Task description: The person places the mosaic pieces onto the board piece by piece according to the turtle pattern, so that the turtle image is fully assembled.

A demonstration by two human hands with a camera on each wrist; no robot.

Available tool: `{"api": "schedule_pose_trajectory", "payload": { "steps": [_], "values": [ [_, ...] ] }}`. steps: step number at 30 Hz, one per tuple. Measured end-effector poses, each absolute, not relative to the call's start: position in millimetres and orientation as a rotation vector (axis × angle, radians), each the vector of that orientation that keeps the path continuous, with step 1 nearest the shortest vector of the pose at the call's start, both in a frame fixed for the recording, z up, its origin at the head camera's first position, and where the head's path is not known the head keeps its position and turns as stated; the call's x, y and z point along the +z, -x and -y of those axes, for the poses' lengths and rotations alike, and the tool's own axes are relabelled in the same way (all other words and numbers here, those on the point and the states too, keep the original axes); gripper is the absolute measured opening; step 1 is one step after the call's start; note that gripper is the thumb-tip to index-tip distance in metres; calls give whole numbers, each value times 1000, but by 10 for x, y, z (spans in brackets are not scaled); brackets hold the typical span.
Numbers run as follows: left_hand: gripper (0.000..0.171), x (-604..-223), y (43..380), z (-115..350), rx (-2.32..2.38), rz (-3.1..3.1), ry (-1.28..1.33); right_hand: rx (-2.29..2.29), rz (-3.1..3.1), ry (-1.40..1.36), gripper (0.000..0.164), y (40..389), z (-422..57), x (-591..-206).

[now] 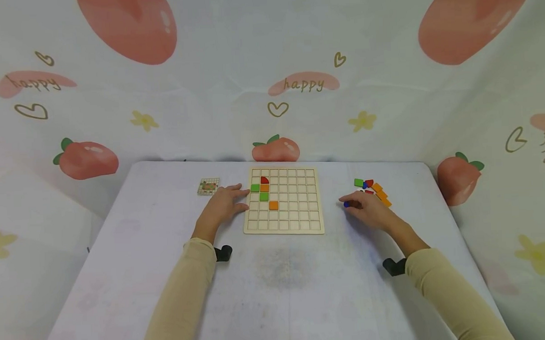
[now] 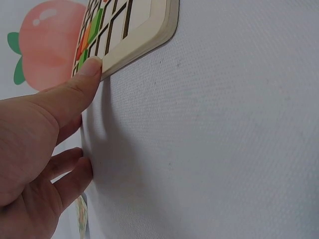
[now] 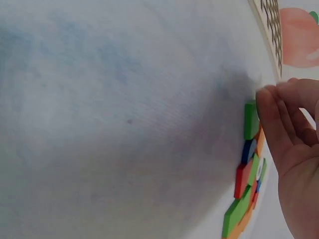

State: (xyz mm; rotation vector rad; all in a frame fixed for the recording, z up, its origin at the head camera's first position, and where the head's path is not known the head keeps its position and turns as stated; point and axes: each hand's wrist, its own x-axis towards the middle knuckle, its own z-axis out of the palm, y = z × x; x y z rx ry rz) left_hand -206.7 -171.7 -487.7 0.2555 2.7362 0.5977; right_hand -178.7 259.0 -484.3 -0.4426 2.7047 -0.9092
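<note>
Board (image 1: 298,205) seems steadied by your left hand (image 1: 220,204), fingers spread; your right hand (image 1: 367,209) pinches a blue piece (image 1: 346,204)

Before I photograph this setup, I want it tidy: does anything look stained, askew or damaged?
Yes, a greyish smudge on the white table surface, on the near side of the grid board. It looks odd because it is darker than the area around it; whether dirt or wear, I can't tell.
</note>
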Motion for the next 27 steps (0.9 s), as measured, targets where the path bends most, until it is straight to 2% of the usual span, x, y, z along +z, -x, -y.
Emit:
{"api": "schedule_pose_trajectory", "payload": {
  "steps": [8,27],
  "values": [
    [62,-4878,2058,1715,584,-2745,-263,-960,-2707,401,21,1822,-2556,-4809],
    [61,-4866,2043,1716,608,-2738,-250,-1270,-2549,276,24,1914,-2067,-4893]
  ]
}}
